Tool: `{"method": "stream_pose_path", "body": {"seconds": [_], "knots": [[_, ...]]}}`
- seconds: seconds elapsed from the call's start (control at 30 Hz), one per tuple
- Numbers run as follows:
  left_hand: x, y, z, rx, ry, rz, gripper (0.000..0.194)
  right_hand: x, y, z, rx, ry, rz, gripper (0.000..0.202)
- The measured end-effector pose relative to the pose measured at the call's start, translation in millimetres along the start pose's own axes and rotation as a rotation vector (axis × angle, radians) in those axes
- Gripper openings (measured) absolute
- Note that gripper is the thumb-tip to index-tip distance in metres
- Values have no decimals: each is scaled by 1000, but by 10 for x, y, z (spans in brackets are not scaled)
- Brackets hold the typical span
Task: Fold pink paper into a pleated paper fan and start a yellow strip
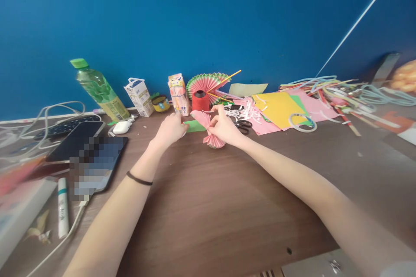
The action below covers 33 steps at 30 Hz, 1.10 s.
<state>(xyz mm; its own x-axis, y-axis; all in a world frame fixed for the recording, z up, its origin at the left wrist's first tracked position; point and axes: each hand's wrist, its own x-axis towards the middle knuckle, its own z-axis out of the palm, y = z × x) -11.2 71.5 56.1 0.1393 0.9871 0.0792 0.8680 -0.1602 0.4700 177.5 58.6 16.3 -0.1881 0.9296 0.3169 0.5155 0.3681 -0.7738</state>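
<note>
My right hand (223, 129) pinches a pink pleated paper fan (214, 139) near its gathered middle, holding it just above the table. Left of it is my left hand (170, 130), its fingers curled closed; what they hold, if anything, is hidden. A strip of green paper (195, 127) lies between the hands. Right behind the fan stands a red spool of thread (200, 103) with a dark core. Further back, a finished-looking pink and green pleated fan (203, 84) leans by the wall with yellow sticks (231, 77). Black-handled scissors (243, 127) lie beside my right hand.
Behind my left hand stand a pink carton (178, 95), a white carton (140, 98) and a green bottle (100, 91). Phone (113, 160), marker (63, 207) and cables lie left. Coloured paper sheets (276, 108), white scraps (248, 111), a tape roll (302, 123) and sticks lie right.
</note>
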Motion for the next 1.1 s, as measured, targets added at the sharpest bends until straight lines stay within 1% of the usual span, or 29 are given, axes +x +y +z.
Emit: {"method": "stream_pose_path", "body": {"seconds": [0.03,0.07,0.1,0.13,0.2,0.23,0.27,0.3,0.37,0.43,0.53,0.6,0.7,0.77,0.87,0.97,1.03,1.1], "knots": [[-1,24,-5,-66,-14,-41,22,3,-13,7,88,28,-7,46],[-6,52,-4,-150,-66,-78,20,3,-33,17,175,45,-11,44],[-15,82,5,-277,-163,-102,22,-1,-58,27,255,54,-13,44],[-27,111,24,-451,-265,-118,23,-9,-84,39,326,55,-16,44],[-53,167,90,-807,-454,-88,24,-27,-135,61,426,54,-28,44],[-64,191,132,-944,-479,-77,23,-36,-154,71,456,58,-36,44],[-73,213,174,-1063,-465,-70,21,-43,-169,80,478,60,-43,44],[-78,230,213,-1155,-429,-79,18,-47,-177,86,493,58,-48,45],[-81,253,262,-1267,-345,-130,13,-43,-179,88,503,63,-57,47],[-75,253,265,-1322,-252,-190,10,-22,-168,68,489,107,-73,48],[-57,213,220,-1341,-153,-271,7,27,-165,-13,486,212,-123,39],[-39,170,197,-1312,-145,-293,8,53,-190,-91,503,229,-175,32],[-10,118,204,-1278,-154,-259,11,65,-262,-201,537,168,-241,30],[1,109,223,-1302,-198,-263,13,57,-311,-249,547,134,-236,32],[-7,136,243,-1334,-312,-278,15,39,-367,-284,574,96,-215,36],[-42,181,254,-1265,-413,-220,14,16,-411,-292,588,54,-204,38],[-70,206,262,-1195,-439,-169,13,0,-435,-287,587,10,-204,37],[-94,223,268,-1124,-434,-123,15,-10,-441,-277,578,-59,-209,36]]}}
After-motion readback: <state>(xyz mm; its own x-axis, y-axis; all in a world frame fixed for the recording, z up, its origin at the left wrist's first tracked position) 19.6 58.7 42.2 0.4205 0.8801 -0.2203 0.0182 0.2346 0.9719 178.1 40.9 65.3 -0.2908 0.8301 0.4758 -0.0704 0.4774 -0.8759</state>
